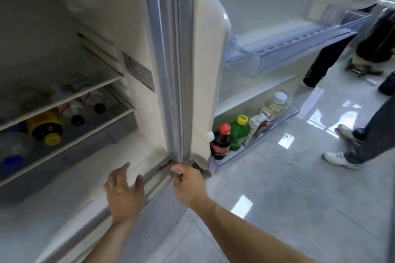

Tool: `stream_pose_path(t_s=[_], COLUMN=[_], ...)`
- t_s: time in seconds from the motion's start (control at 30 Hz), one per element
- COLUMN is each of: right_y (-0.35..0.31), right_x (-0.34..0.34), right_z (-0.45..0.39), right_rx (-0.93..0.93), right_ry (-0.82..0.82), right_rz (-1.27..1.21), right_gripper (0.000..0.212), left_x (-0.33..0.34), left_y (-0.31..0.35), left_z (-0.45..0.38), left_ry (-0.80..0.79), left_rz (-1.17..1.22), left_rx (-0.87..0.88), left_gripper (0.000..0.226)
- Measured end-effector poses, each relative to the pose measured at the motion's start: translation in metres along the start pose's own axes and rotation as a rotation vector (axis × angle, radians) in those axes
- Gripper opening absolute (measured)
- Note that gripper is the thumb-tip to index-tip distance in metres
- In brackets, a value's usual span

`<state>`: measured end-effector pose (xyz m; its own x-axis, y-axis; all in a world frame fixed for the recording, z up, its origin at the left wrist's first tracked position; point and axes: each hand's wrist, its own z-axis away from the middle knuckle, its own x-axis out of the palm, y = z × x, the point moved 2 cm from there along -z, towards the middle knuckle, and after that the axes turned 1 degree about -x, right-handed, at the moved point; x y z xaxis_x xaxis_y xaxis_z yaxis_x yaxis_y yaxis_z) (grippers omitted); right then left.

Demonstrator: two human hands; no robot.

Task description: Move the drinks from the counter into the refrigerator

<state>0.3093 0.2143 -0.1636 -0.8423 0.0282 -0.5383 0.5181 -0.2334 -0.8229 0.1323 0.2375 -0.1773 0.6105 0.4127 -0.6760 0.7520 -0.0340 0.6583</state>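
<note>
The left hand [124, 194] hung spread; the right hand's [188, 186] curled fingers were hidden at the fridge [164, 70] corner; shelf bottles [46, 127] blurred.

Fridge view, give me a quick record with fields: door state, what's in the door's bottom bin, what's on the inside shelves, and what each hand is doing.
door: open, swung to the right
bottom door bin: cola bottle, green bottle, clear bottle, a carton between them
inside shelves: yellow bottle lying on its side, dark-capped bottles beside it
left hand: open, holding nothing, by the fridge's lower edge
right hand: fingers curled, at the door's bottom corner
drinks in hands: none
</note>
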Motion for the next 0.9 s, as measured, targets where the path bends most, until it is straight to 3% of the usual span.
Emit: stream_pose_path(t_s=[0.13,0.23,0.37,0.5,0.77,0.9], right_y=[0.059,0.103,0.169,0.242,0.358,0.383], right_x=[-0.049,-0.091,-0.147,-0.189,-0.197,-0.180], right_z=[0.040,0.072,0.125,0.196,0.335,0.378], right_rx=[0.109,0.233,0.364,0.522,0.878,1.033], right_ry=[0.163,0.283,0.430,0.561,0.659,0.675], right_rz=[0.012,0.019,-0.021,-0.123,-0.396,-0.502], right_gripper=[0.032,0.035,0.033,0.028,0.030,0.030], left_x=[0.029,0.047,0.078,0.090,0.081,0.076], left_y=[0.020,0.037,0.052,0.054,0.051,0.038], left_z=[0.036,0.065,0.115,0.176,0.281,0.303], left_ry=[-0.193,-0.311,-0.512,-0.716,-0.926,-0.990], left_rz=[0.075,0.055,0.089,0.029,-0.026,-0.113], left_rx=[-0.229,-0.270,-0.381,-0.411,-0.717,-0.755], left_gripper=[0.052,0.067,0.047,0.047,0.046,0.045])
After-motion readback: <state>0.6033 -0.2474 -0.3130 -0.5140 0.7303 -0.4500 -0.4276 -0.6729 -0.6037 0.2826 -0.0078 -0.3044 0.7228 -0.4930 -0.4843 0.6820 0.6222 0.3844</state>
